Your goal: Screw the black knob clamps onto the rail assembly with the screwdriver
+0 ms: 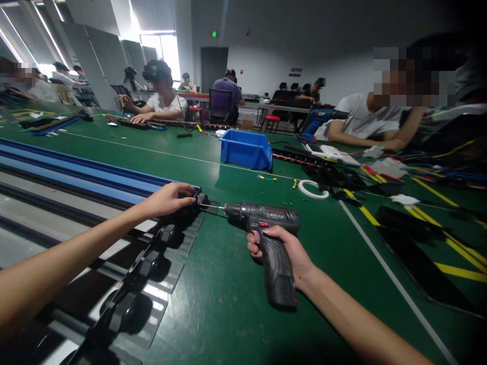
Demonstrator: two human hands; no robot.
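My right hand [286,248] grips the handle of a dark cordless drill [266,223], which lies level above the green table [236,294]. Its bit points left into a small black part [201,198] at the end of a long black rail [125,299] fitted with several black roller-like pieces. My left hand [169,198] is closed over that end of the rail, with its fingers on the black part right beside the bit tip.
Long blue rails [76,172] lie at the left. A blue bin [245,148] stands beyond the drill, with a white tape ring [312,188] to its right. Wires, parts and black trays fill the right side. Other people sit working at the far tables.
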